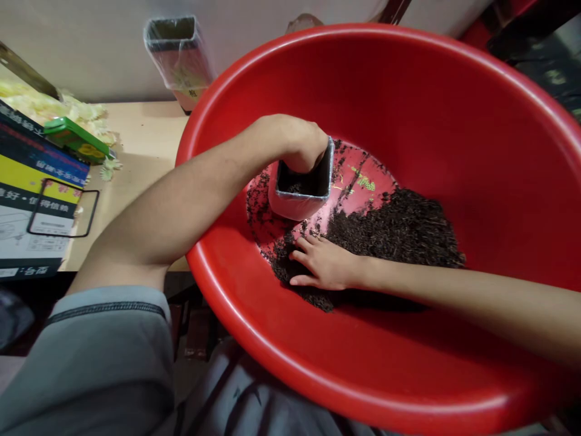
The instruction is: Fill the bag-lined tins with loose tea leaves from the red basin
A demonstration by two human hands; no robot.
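Note:
A big red basin (454, 109) fills most of the view, with a heap of dark soil (399, 230) on its bottom. My left hand (299, 142) grips the rim of a small square pot (302, 194), tilted inside the basin, with a little soil in it. Just below the pot, my right hand (322, 263) lies on the soil with fingers stretched out and slightly apart, nothing visibly in it.
On the wooden table (145, 133) at the left lie printed boxes (31, 200), a green tin (75, 139) and pale dried flowers (91, 115). A second square pot wrapped in plastic (179, 57) stands by the wall behind the basin.

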